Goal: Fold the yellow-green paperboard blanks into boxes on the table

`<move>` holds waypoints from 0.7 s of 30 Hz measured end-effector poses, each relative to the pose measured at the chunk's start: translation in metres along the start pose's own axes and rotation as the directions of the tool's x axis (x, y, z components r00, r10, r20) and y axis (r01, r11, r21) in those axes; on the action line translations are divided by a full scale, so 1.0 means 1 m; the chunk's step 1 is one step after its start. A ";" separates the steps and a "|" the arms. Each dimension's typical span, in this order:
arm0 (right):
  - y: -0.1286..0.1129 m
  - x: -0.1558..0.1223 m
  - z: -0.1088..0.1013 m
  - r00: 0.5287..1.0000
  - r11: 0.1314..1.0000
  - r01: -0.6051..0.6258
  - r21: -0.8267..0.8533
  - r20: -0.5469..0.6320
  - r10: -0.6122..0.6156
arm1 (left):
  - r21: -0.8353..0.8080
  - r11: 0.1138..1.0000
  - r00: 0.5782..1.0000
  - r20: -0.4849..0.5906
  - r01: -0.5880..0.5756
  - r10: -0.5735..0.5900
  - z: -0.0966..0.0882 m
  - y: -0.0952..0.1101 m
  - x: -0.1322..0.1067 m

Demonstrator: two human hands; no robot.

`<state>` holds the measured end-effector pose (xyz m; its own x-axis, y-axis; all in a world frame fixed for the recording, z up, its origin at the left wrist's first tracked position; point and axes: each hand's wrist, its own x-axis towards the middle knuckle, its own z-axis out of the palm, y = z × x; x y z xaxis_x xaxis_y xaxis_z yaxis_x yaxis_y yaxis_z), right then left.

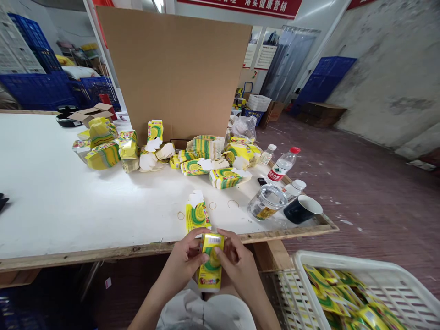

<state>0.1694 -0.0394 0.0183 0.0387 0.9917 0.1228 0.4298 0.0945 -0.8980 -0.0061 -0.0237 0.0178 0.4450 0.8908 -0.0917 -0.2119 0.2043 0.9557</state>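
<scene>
Closest to me in the head view, the left hand (184,259) and right hand (239,261) share a yellow box (210,270) at the table's (68,201) near edge, fingers gripping its sides. I see flat yellow cardboard (198,213) on the table's near part, bundled cartons (204,147) toward its back, and a white basket (347,257) off its front right corner.
</scene>
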 end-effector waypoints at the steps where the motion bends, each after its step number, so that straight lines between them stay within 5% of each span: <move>1: 0.001 0.000 0.000 1.000 0.999 0.006 0.049 0.005 -0.006 | -0.016 1.000 1.000 -0.011 0.003 -0.003 0.003 -0.002 0.001; 4: 0.005 -0.002 -0.010 0.999 0.992 0.015 0.126 -0.046 -0.009 | 0.001 1.000 1.000 -0.002 -0.025 0.025 0.014 -0.008 0.004; 7: 0.006 -0.015 -0.048 0.965 0.992 0.078 -0.097 -0.241 -0.100 | 0.181 0.980 0.995 -0.042 -0.081 0.090 0.015 -0.010 0.011; 9: 0.005 -0.027 -0.086 0.847 0.899 0.024 -0.438 -0.468 -0.251 | 0.423 0.900 0.978 -0.113 -0.110 0.173 0.005 -0.012 0.017; 11: 0.003 -0.035 -0.117 0.718 0.751 -0.168 -0.639 -0.601 -0.351 | 0.642 0.762 0.958 -0.156 -0.088 0.242 -0.008 -0.017 0.023; 13: 0.005 -0.033 -0.125 0.708 0.730 -0.210 -0.650 -0.616 -0.345 | 0.724 0.687 0.956 -0.154 -0.063 0.249 -0.018 -0.026 0.029; 17: 0.019 0.006 -0.062 0.889 0.970 -0.122 -0.212 -0.458 0.011 | 0.724 0.686 0.963 -0.122 -0.078 0.239 -0.019 -0.044 0.035; 21: 0.032 0.051 0.019 0.938 0.990 -0.132 -0.051 -0.330 0.108 | 0.706 0.700 0.964 -0.098 -0.108 0.248 -0.018 -0.050 0.034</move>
<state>0.1684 0.0160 -0.0122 0.3808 0.9111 0.1576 0.4662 -0.0420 -0.8837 0.0043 0.0032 -0.0383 0.2910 0.9490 0.1214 0.4177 -0.2402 0.8762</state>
